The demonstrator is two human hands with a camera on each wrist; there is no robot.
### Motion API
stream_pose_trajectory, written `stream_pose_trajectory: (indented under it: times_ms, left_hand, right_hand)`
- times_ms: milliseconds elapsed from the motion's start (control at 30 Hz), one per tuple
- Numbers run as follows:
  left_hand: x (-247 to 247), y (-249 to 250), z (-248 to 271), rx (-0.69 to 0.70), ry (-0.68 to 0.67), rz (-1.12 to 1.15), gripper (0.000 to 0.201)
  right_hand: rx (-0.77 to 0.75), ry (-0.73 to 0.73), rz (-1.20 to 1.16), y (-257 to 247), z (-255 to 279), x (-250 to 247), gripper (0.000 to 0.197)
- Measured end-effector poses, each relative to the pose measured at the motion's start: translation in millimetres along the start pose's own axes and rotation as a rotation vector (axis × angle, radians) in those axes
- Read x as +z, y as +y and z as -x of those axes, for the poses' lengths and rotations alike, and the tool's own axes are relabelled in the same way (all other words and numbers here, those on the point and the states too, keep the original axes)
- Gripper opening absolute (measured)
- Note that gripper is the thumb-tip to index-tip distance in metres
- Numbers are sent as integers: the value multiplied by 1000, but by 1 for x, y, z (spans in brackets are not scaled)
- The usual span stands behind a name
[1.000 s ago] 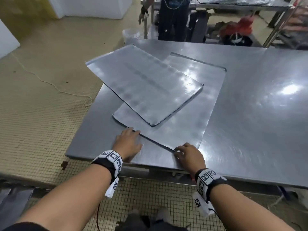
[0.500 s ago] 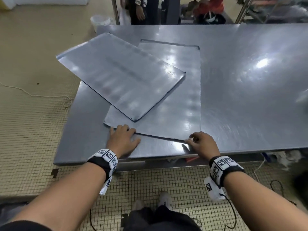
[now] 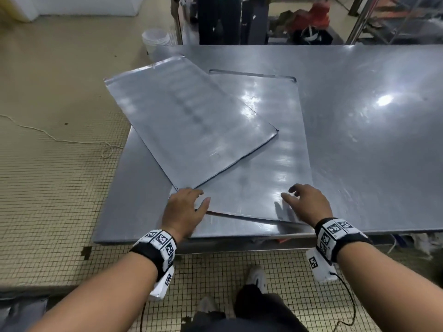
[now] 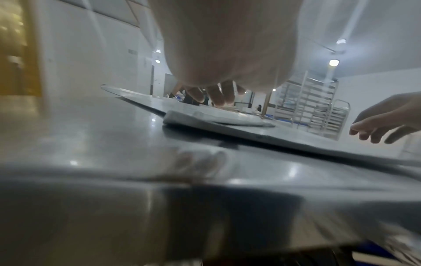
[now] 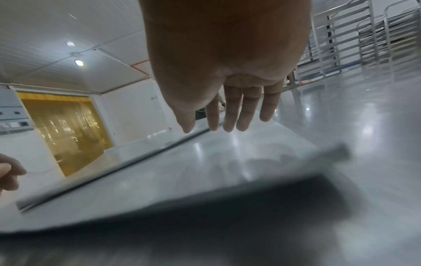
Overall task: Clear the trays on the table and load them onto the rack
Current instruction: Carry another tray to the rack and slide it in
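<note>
We see two flat metal trays on a steel table (image 3: 359,140). The lower tray (image 3: 275,164) lies square to the table's near edge, and the upper tray (image 3: 191,123) lies across it at an angle, its far left corner jutting past the table's left side over the tiled floor (image 3: 48,176).

Our left hand (image 3: 183,209) rests at the near left corner of the lower tray, right where the upper tray's near corner ends. Its fingers are spread and fairly straight, lying flat on the metal, with the thumb stretched out to the right along the tray's near edge. From the left wrist view the fingertips (image 4: 222,98) touch down on the tray surface.

Our right hand (image 3: 309,203) hovers over the near right corner of the lower tray, fingers straight and slightly fanned, palm down. The right wrist view shows the fingers (image 5: 232,111) extended above the tray with a gap below them, so this hand grips nothing. The two hands are well apart, one at each near corner of the lower tray.

Tall metal racks (image 4: 307,106) stand in the background beyond the table. Another person (image 3: 218,17) stands at the far side of the table, and a white bucket (image 3: 155,39) sits on the floor near its far left corner.
</note>
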State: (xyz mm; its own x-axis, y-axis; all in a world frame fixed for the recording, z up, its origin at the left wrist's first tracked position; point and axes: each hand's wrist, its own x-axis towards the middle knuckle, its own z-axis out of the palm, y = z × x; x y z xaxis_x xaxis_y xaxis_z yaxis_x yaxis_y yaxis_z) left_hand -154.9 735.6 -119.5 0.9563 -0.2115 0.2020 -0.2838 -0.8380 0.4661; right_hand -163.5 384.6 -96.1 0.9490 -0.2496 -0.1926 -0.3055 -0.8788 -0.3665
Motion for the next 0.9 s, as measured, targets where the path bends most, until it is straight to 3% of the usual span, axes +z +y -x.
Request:
stream_pose_trajectory:
  times_ms: [133, 333, 467, 700, 833, 900]
  left_hand:
    - [-15, -19, -33, -235, 56, 63, 40]
    - [-18, -52, -99, -725, -56, 135, 74]
    - [-11, -70, -128, -960, -19, 140, 73]
    - [-16, -85, -151, -1079, 28, 227, 54]
    - [-22, -83, -169, -1105, 63, 295, 22]
    - [-25, -91, -180, -1137, 88, 323, 30]
  right_hand:
    - [-60, 9, -30, -23, -48, -14, 39]
    - [-170, -47, -28, -57, -149, -29, 47]
    - [-221, -127, -12, -68, -218, -31, 52]
    - [-263, -276, 2, -88, -320, -19, 71]
    - [-276, -313, 16, -101, -360, -7, 83]
    - [-274, -313, 3, -108, -376, -2, 86]
